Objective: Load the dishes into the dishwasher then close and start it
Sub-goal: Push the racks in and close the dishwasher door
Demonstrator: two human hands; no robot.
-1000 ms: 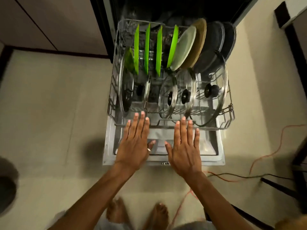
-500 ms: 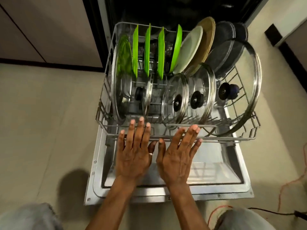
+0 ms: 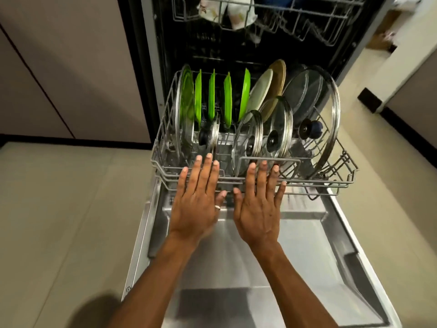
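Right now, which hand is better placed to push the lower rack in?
Probably the right hand: its straight fingers press the lower rack near the middle of its front rail. The left hand presses nearer the left end, so alone it might skew it.

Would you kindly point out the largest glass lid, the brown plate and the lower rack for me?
Largest glass lid (image 3: 309, 129): head view, on its dark knob.
Brown plate (image 3: 279, 76): head view, on its exposed upper face.
Lower rack (image 3: 292, 159): head view, on the raised bar of its front rim.
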